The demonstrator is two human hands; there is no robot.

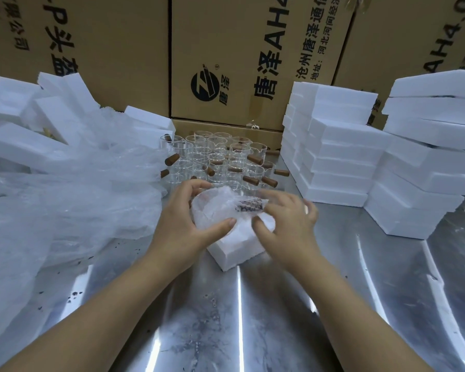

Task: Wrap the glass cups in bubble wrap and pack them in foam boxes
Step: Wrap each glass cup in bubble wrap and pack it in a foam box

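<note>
A glass cup wrapped in bubble wrap (215, 208) is held just above an open white foam box (234, 247) on the steel table. Its brown wooden handle (249, 205) shows through the wrap, pointing right. My left hand (185, 221) grips the wrapped cup from the left, thumb under it. My right hand (287, 224) holds the wrap at the handle end. Behind them stand several bare glass cups with wooden handles (220, 159).
A heap of bubble wrap and plastic sheet (65, 200) covers the left of the table, with loose foam pieces (24, 124) behind it. Stacks of closed foam boxes (341, 149) stand at the right. Cardboard cartons (226, 63) wall the back. Steel tabletop (239, 318) lies in front.
</note>
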